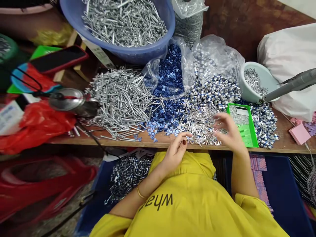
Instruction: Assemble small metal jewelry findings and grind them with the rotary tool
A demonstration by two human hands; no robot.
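My left hand (175, 150) is at the table's front edge, above my lap. Its index finger points right with the thumb a little apart, and I see nothing held. My right hand (230, 134) hovers over the right side of a pile of small silver C-shaped clips (199, 126), fingers apart, with nothing visible in them. Just right of it lies a green tray (252, 130) with tiny metal beads in it. Blue three-armed pieces (170, 79) spill from a clear bag left of the clips. Silver and blue cylinders (214, 90) are heaped behind.
Metal rods (120, 102) cover the table's left part, below a large blue basin (138, 54) of rods. A grey rod-shaped tool (291, 86) reaches in from the right over a pale bowl (269, 82). A metal lamp-like object (66, 98) and a phone (59, 60) are left.
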